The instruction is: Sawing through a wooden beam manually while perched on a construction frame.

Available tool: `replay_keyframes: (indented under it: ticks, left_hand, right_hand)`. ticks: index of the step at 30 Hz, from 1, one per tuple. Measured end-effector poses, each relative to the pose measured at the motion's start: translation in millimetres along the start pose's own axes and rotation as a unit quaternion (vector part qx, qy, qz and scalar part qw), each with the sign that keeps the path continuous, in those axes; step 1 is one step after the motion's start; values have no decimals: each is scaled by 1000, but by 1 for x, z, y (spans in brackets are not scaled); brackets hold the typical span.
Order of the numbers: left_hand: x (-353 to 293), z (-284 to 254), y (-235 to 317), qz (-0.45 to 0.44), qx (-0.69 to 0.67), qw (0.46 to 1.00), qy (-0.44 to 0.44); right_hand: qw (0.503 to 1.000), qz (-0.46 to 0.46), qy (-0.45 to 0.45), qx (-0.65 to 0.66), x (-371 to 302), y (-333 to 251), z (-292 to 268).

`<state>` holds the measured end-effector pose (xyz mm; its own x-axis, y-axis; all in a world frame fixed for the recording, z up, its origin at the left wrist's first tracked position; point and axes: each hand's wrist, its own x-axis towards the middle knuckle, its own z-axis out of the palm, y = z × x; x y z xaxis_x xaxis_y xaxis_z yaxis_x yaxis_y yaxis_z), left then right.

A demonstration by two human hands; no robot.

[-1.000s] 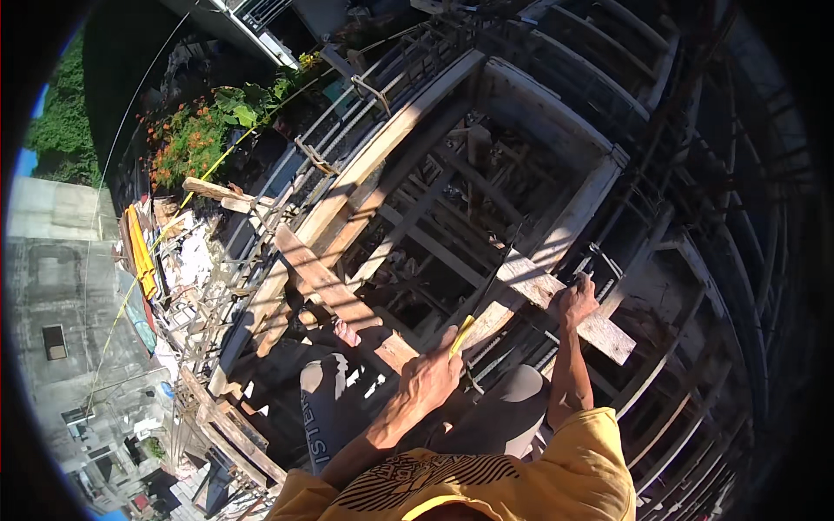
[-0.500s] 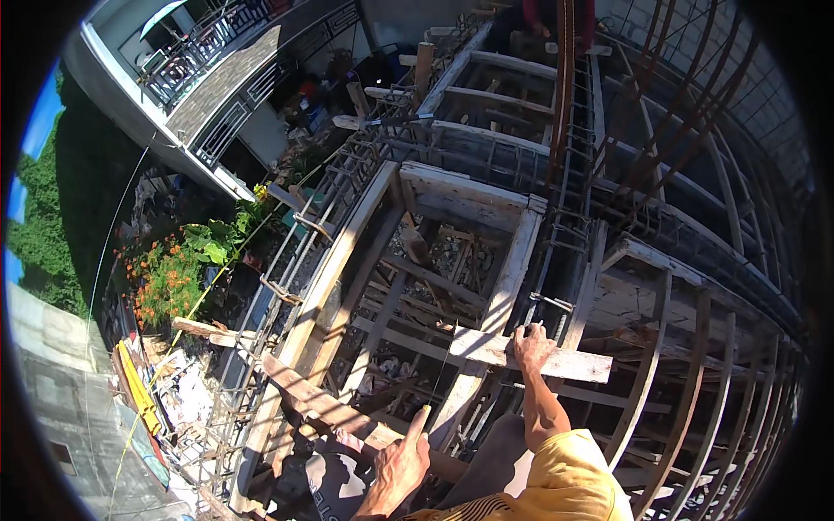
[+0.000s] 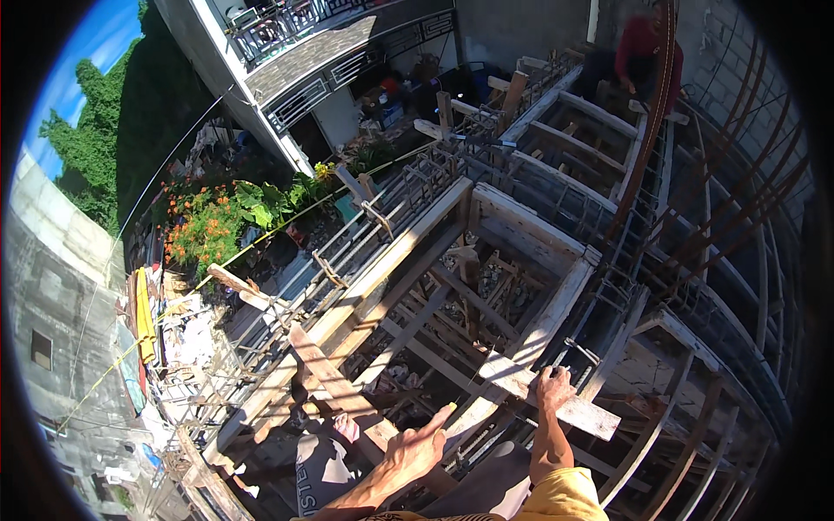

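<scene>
A short pale wooden board (image 3: pixel 594 418) lies across the top of the long form timbers (image 3: pixel 556 300) in front of me. My right hand (image 3: pixel 554 389) is closed over its upper edge near the middle. My left hand (image 3: pixel 415 453) is lower and to the left, over the formwork opening, its index finger stretched toward the board's left end and its other fingers curled. Something small and yellowish shows at that fingertip, too small to name. A thin dark line runs between there and the board. Beside the left hand is a weathered brown plank (image 3: pixel 334 380) lying aslant.
Steel rebar cages (image 3: pixel 608 291) run between the timbers, and rusty upright bars (image 3: pixel 730 161) stand at right. Curved timber ribs (image 3: pixel 647 417) are near my right arm. Another person (image 3: pixel 643 61) is at the far right. Orange-flowered plants (image 3: pixel 204 221) grow at left, below a balcony house.
My view has swung, so the scene sits further right and the other person shows more fully. My right hand stays on the board; my left index finger now points more toward the right.
</scene>
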<state>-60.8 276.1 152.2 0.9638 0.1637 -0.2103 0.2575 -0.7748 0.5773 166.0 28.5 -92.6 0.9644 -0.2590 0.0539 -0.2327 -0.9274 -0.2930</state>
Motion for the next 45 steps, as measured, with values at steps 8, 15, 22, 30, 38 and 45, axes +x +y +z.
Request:
replay_keyframes:
  ticks: [8,15,22,30,38,45]
  left_hand:
    - [49,-1,17,-146,-59,984,-79]
    - [104,31,3,-58,23,996,-69]
    - [-17,0,1,-57,-55,997,21]
    - [-7,15,-12,-69,-24,996,43]
    - [-31,-36,4,-151,-62,987,-1]
    - [55,63,-41,-49,-58,997,18]
  right_hand:
    - [999,-22,-23,-7,-2,-15,3]
    - [999,6,-8,35,1,-20,-1]
    - [999,16,-48,9,-2,-19,-6]
    - [1000,8,-29,4,-13,-13,-2]
    - [999,-47,-4,11,14,-31,-16]
    - [999,-35,-31,-8,4,-19,-1]
